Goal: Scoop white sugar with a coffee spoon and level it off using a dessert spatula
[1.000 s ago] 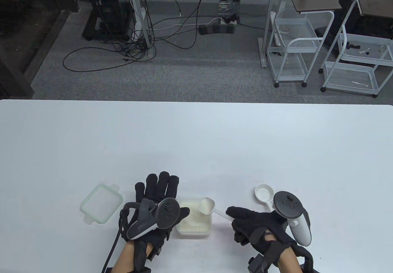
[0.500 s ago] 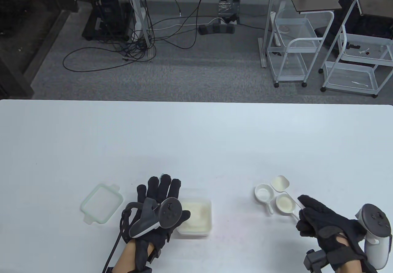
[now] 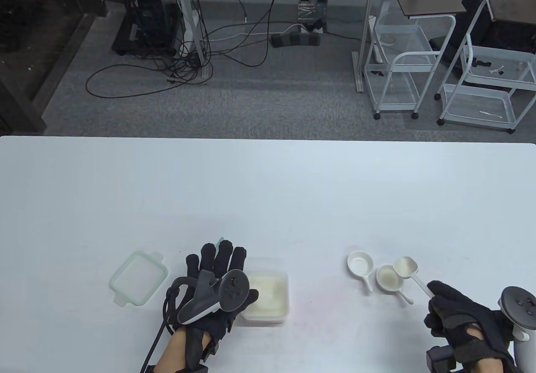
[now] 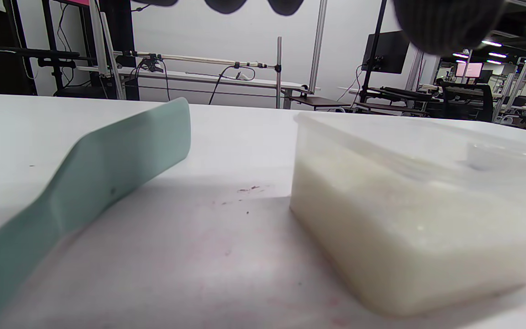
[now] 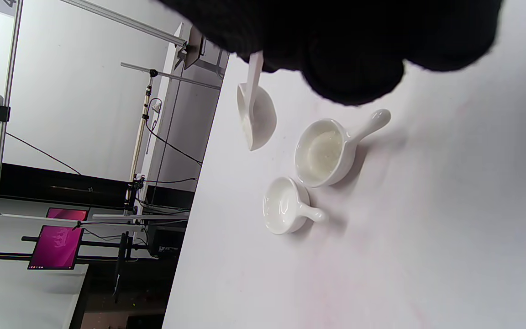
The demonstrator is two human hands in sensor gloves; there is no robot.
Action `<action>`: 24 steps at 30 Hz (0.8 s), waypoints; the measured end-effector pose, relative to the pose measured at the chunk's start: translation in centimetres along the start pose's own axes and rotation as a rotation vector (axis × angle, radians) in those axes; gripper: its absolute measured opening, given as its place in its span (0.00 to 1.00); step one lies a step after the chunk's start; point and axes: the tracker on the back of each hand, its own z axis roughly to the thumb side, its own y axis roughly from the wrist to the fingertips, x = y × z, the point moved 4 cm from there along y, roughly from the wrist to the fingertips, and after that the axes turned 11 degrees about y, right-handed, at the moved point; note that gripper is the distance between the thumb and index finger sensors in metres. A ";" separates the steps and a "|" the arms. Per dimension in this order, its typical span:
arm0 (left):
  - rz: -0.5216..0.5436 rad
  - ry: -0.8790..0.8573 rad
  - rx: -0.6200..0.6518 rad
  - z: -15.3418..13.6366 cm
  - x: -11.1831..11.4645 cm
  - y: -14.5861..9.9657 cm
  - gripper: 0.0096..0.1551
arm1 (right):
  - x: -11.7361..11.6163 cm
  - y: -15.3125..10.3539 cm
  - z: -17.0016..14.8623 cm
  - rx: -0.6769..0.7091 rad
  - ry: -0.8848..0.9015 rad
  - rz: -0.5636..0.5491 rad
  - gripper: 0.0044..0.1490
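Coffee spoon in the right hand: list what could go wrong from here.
1. The coffee spoon, gripped by the right hand at its handle end, seems tipped on edge; sugar may land outside the small dish.
2. The dessert spatula lies under the flat left hand, not gripped, so levelling may be skipped.

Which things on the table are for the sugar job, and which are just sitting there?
For the job:
white plastic coffee spoon
clear tub of white sugar
green dessert spatula

Just sitting there:
green-rimmed square lid
empty small white handled dish
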 end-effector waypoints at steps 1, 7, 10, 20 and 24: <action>-0.002 0.001 0.002 0.0 0.0 0.0 0.60 | -0.1 0.0 0.0 0.002 -0.009 -0.003 0.31; -0.015 0.010 0.005 0.1 0.1 0.0 0.59 | -1.0 0.5 0.2 -0.006 -0.171 -0.067 0.31; -0.021 0.015 0.005 0.2 0.2 0.0 0.59 | -1.6 0.6 0.1 -0.026 -0.249 -0.078 0.31; -0.033 0.023 0.003 0.2 0.3 0.1 0.59 | -2.6 1.1 0.1 -0.034 -0.364 -0.111 0.31; -0.043 0.030 0.003 0.3 0.4 0.1 0.59 | -2.7 1.1 0.2 -0.023 -0.385 -0.127 0.31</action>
